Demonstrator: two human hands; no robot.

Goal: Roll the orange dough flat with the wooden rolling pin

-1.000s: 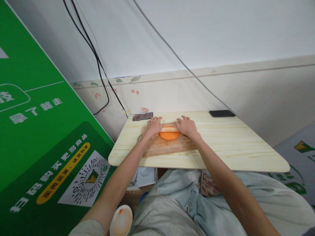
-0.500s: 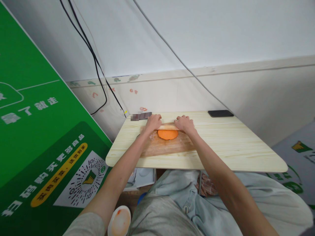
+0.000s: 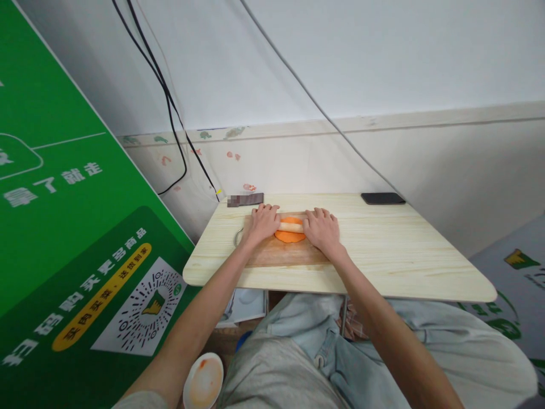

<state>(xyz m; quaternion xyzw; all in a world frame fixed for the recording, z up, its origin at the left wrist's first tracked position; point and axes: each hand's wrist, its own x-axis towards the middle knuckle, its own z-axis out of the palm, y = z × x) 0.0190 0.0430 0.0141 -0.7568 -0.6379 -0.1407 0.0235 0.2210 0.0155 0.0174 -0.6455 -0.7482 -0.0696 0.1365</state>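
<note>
A pale wooden rolling pin (image 3: pixel 291 227) lies across the middle of a flat round of orange dough (image 3: pixel 290 237). My left hand (image 3: pixel 264 222) is over the pin's left end, and my right hand (image 3: pixel 322 228) covers the right end, fingers pointing away from me and curving over it. Orange dough shows in front of and behind the pin. Beneath it all is a wooden cutting board (image 3: pixel 285 257) with a metal ring handle (image 3: pixel 237 237) at its left side. Both ends of the pin are hidden under my hands.
The board rests on a light wood table (image 3: pixel 395 250) against the wall. A dark phone (image 3: pixel 383 198) lies at the back right, and a dark flat object (image 3: pixel 252 199) at the back left. A stained white bowl (image 3: pixel 204 382) is below, beside my lap. A green sign (image 3: pixel 85 227) stands left.
Both hands have drawn the rolling pin toward me, from the dough's far edge onto its middle. Dough now shows behind the pin as well. The ring handle has come into clearer view.
</note>
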